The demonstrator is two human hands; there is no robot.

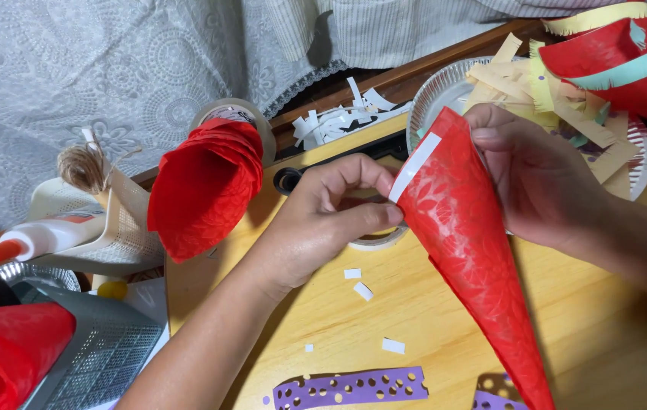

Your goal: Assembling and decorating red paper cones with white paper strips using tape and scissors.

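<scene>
1. Wooden surface [354,334], paper scraps scattered on it.
2. Red paper cone [464,250] held above it, between both hands, tip pointing down-right; embossed floral pattern.
3. Right hand [532,178] clamped round cone's upper right side.
4. Left hand [327,220] pinches cone's rim at left.
5. White tape strip [417,165] along rim edge, at left fingertips.

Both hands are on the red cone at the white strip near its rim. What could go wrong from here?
1. The white strip sits at the seam edge; if the left hand slips, it may stick crooked or wrinkle.
2. The right hand alone backs the red cone; a loose grip could let the roll spring open.
3. The tape roll under the left hand could snag the cone.
</scene>
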